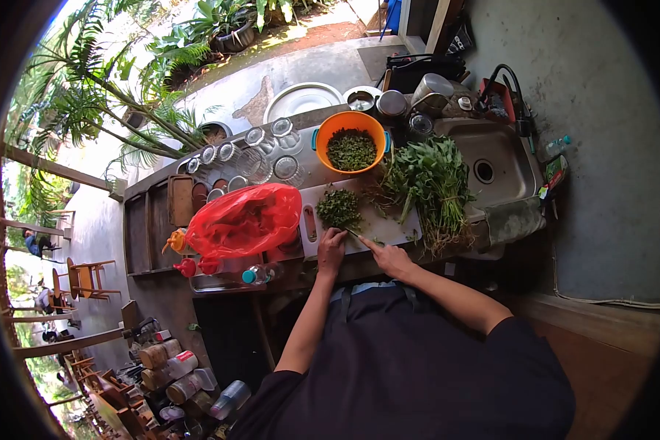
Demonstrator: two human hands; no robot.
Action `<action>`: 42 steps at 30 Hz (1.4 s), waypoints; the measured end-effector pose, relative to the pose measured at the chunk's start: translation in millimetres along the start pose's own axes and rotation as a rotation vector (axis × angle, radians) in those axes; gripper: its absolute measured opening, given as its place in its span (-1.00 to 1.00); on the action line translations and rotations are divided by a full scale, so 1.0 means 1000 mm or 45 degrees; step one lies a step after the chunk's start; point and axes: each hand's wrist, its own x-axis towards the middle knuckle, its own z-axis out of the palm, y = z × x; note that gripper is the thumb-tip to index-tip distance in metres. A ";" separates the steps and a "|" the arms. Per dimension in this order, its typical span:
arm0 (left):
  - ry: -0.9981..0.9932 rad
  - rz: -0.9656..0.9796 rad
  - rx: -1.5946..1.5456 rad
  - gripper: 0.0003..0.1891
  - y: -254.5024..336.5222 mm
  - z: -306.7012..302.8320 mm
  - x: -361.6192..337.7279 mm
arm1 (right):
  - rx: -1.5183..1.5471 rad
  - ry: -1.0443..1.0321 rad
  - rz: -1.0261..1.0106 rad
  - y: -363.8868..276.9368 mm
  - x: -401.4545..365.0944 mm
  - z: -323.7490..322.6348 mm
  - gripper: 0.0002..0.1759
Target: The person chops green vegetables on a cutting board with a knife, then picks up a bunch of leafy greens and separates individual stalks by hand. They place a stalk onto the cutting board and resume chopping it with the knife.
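Chopped greens (338, 209) on cutting board (398, 232), before tub (372, 127), between plastic bag (246, 220) at left and leafy bunch (434, 177) at right.

A bare patch of cutting board (386, 230) lies between the chopped greens (338, 208) and the leafy bunch (429, 174), with room for a hand, though the knife (360, 237) juts into its near side. Beyond the board, the orange bowl (350, 119) blocks the way straight ahead. The red bag (249, 220) closes off the left, glasses (289, 169) crowded behind it. Rightward, past the bunch, the sink (495, 150) lies open from above.
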 end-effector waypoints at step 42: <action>0.041 -0.078 -0.084 -0.81 0.001 0.006 0.002 | -0.033 0.025 -0.084 0.011 -0.001 0.000 -0.26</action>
